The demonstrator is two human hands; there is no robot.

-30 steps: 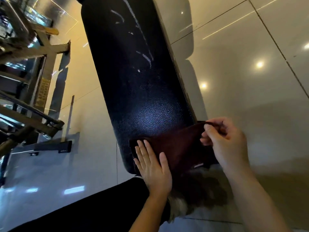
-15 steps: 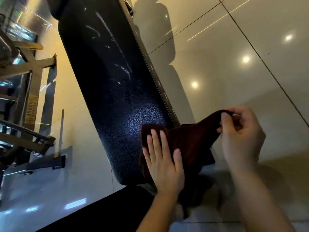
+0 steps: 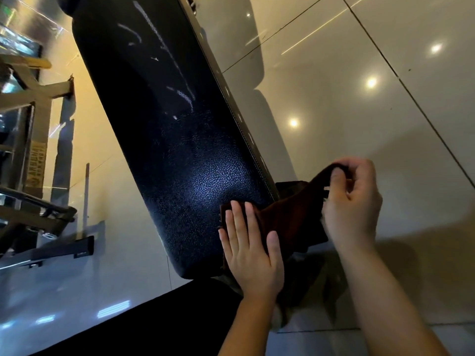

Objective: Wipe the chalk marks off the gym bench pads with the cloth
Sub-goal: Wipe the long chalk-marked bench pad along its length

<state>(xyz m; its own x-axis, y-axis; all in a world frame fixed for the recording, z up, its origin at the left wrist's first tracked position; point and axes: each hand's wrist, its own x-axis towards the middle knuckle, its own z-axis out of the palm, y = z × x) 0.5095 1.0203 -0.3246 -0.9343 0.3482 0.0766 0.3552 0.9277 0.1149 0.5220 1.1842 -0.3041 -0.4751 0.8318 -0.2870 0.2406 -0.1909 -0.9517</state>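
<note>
Black textured bench pad (image 3: pixel 164 140) runs diagonally over a glossy tiled floor (image 3: pixel 359 111). White chalk marks (image 3: pixel 180 80) remain on its upper half. Dark brown cloth (image 3: pixel 285 219) lies at the pad's near right corner and rises off its edge. Left hand (image 3: pixel 250 253) lies flat, fingers straight, pressing the cloth to the pad. Right hand (image 3: pixel 352 201) pinches the cloth's raised end beside the pad. A metal equipment frame (image 3: pixel 30 150) stands at left.
</note>
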